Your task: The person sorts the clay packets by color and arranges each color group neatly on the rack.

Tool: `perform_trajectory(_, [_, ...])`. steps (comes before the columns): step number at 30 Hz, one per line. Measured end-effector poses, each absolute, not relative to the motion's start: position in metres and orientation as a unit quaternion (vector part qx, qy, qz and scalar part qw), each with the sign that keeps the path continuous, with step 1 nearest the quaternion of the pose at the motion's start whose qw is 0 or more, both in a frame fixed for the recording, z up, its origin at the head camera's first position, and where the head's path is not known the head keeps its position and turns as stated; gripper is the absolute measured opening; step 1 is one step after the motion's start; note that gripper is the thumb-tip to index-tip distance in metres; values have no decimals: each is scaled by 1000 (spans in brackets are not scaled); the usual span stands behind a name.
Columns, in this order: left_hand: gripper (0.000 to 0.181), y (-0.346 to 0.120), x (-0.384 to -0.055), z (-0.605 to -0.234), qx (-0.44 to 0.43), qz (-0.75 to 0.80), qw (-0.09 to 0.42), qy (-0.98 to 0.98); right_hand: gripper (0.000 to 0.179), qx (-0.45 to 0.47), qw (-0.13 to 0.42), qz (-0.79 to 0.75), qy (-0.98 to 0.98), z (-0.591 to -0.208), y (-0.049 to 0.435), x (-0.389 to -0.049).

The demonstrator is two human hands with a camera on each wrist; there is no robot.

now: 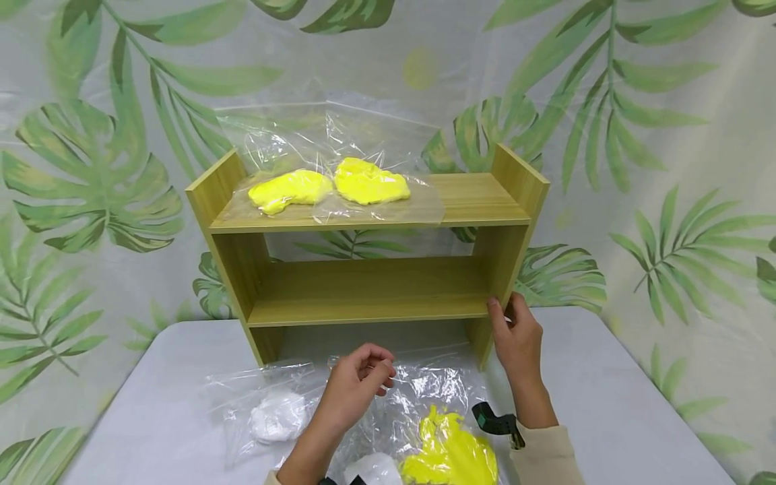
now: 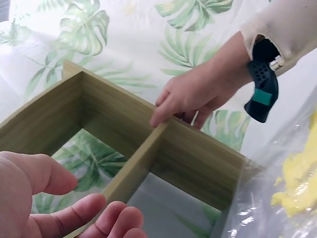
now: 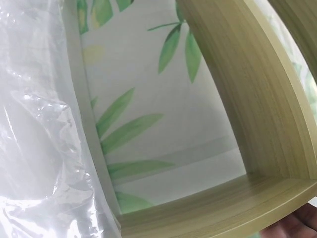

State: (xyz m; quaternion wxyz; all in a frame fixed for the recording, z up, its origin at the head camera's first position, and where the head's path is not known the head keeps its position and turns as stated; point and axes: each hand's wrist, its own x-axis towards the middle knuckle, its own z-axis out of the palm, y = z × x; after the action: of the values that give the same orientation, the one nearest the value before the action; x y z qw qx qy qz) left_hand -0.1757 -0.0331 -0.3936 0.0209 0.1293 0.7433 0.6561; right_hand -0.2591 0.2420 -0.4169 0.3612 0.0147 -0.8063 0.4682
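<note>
A small two-tier wooden shelf (image 1: 370,289) stands on the table. My right hand (image 1: 517,337) holds its right side panel at the height of the lower board. In the left wrist view the right thumb lies on the panel's front edge, with the other fingers (image 2: 200,116) round the outer side. My left hand (image 1: 358,380) hangs in front of the shelf with loosely curled fingers and nothing in them. Below it in the head view lie clear plastic bags, one with a yellow soft mass (image 1: 451,451), others with white lumps (image 1: 279,416).
On the top board rest two clear bags with yellow lumps (image 1: 291,190), leaning back over the shelf. A pale table (image 1: 151,397) carries everything. Behind hangs a leaf-printed cloth (image 1: 388,60). A black wrist device (image 1: 494,421) sits on the right forearm.
</note>
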Motion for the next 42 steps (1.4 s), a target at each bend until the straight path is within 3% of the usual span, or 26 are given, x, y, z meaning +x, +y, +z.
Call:
perform_trajectory(23, [18, -32, -175, -432, 141, 614, 124, 767, 34, 13, 359, 464, -810, -418, 242, -258])
perform_trajectory(32, [18, -45, -178, -436, 139, 562, 131, 805, 34, 4, 354, 469, -810, -417, 241, -258])
perform_trajectory(42, [20, -48, -184, -456, 137, 574, 171, 789, 36, 6, 353, 468, -810, -416, 240, -256])
